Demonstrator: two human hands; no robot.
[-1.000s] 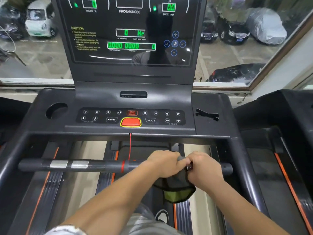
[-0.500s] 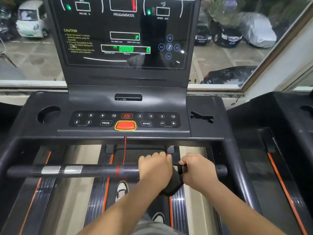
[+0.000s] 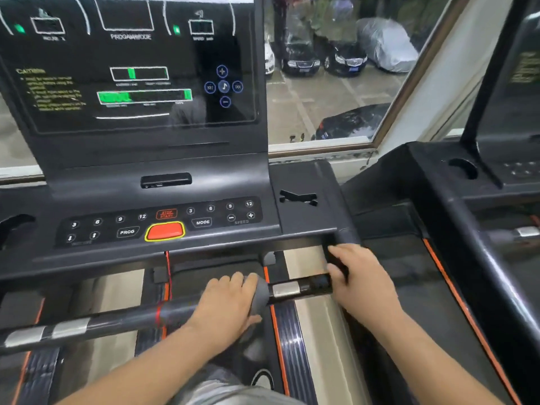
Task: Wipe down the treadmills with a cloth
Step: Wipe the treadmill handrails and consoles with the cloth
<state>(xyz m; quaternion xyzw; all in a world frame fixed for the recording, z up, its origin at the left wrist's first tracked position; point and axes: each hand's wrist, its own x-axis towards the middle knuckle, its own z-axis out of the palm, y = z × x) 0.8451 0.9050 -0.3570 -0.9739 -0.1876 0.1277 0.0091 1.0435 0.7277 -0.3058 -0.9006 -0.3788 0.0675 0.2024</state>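
Overhand, left hand grip round handlebar and grey cloth, right hand grip round the bar's end.

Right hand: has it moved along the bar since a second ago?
Yes. The right hand slid right along the bar, away from the left hand, to the bar's right end.

Bare forearms above a grey garment, perhaps trousers, blurred

Two treadmills, left treadmill and right treadmill — two hands, left hand and right hand — one red button.
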